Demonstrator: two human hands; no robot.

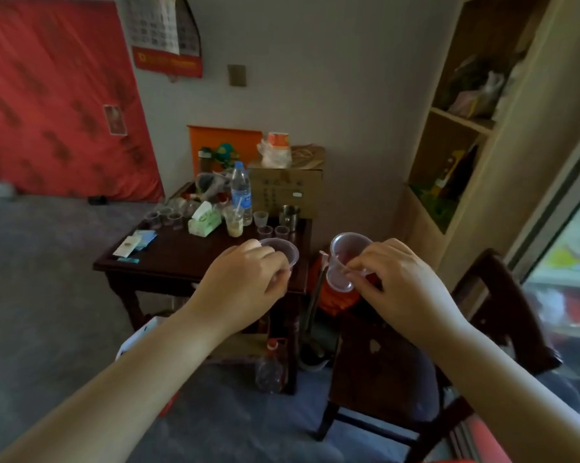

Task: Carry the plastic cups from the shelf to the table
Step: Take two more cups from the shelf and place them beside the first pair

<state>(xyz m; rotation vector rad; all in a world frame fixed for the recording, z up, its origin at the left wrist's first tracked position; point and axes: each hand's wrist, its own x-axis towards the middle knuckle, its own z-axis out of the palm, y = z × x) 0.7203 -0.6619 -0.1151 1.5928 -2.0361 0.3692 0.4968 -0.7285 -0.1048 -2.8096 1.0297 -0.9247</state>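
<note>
Left hand [245,279] pinches one clear plastic cup [282,250], right hand [399,282] pinches another cup [345,262] near table [168,259]; probably light, crushable, so hold walls gently.

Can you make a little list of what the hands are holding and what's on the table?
left hand: holds a clear cup
right hand: holds a tilted clear cup
table: dark wood, ahead of the hands
cups on table: a few small clear ones
also on table: water bottle, tissue pack, metal mug
shelf: on the right
</note>
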